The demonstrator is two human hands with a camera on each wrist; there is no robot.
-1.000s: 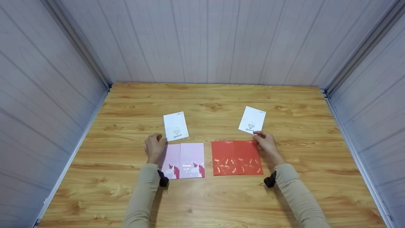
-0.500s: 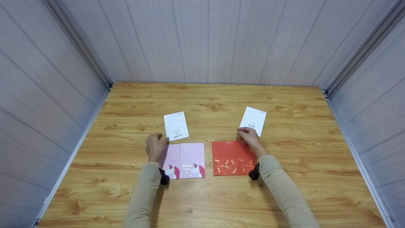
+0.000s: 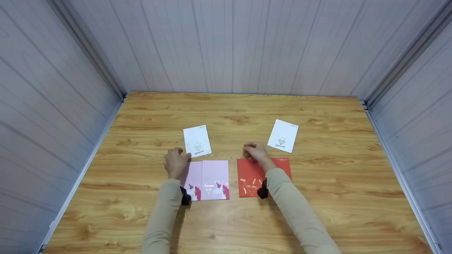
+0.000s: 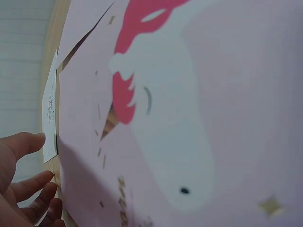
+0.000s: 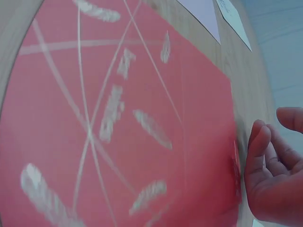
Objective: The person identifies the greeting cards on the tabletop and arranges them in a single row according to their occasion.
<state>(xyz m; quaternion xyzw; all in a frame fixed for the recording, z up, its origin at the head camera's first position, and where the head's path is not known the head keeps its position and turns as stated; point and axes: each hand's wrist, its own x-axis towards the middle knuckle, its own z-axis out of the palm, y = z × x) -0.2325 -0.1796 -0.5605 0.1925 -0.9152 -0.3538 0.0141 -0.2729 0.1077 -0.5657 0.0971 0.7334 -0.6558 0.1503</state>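
My left hand (image 3: 176,160) stays low beside the upper left corner of two pink printed cards (image 3: 216,176), its thumb close to the lower corner of a white card (image 3: 196,139). In the left wrist view a white unicorn head shows on the pink card (image 4: 246,94); the fingers are loosely bent, gripping nothing. Over the far edge of the red printed cards (image 3: 247,185) hovers my right hand (image 3: 257,152), fingers loosely curled around nothing. The forearm hides part of the red. Gold feather shapes and lines cover the red surface (image 5: 156,85) in the right wrist view.
A second white card (image 3: 283,135) with a small heart drawing lies tilted behind the red cards. Everything rests on a wood-grain table (image 3: 226,225). Pale panelled walls (image 3: 226,46) enclose its back and sides.
My right hand has moved left from the far right corner of the red cards, past the right white card, uncovering that card's drawing. The left hand has hardly moved.
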